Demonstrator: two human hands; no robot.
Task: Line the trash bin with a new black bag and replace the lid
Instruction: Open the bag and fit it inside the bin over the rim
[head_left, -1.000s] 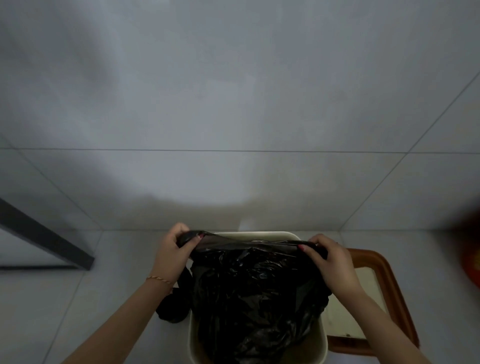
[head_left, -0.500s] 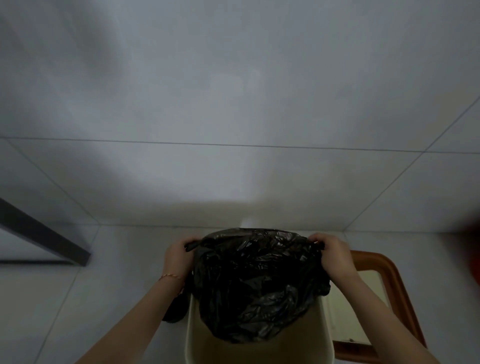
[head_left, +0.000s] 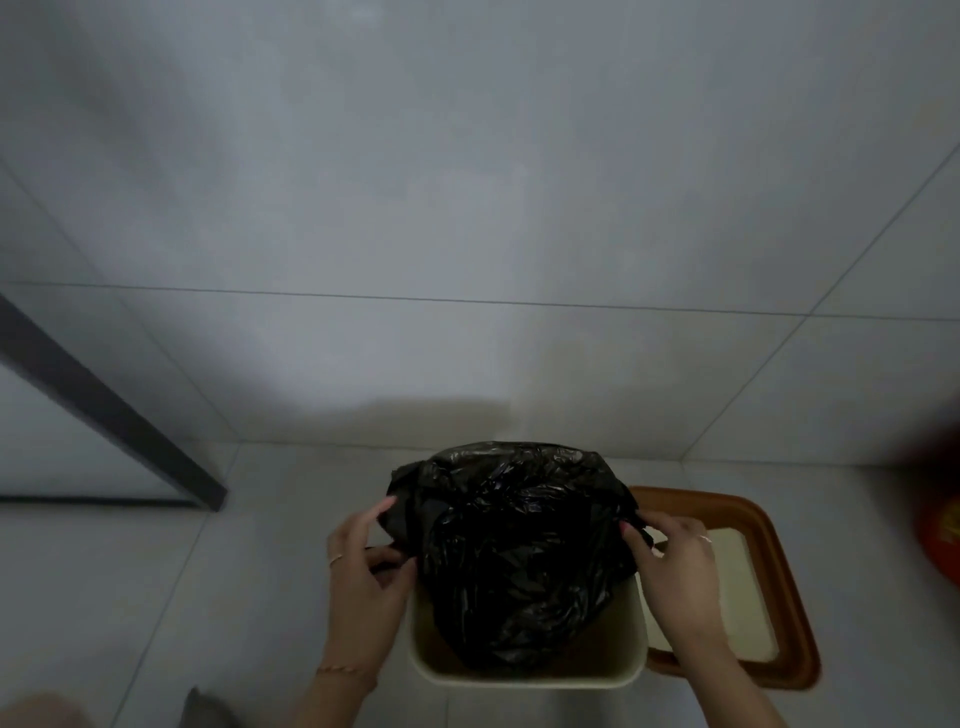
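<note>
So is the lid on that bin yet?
No, it's off. The lid, brown-rimmed, lies on the floor right of the bin, whose top is open, with the black bag bunched over it.

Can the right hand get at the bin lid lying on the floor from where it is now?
Probably yes. The right hand grips the black bag at the bin edge, and the brown-rimmed lid lies right beside it with nothing between. It must let go first.

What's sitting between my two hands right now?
In the head view, the black bag fills the stretch between the left hand and the right hand, draped over the far part of the cream trash bin. Each hand grips an edge.
</note>
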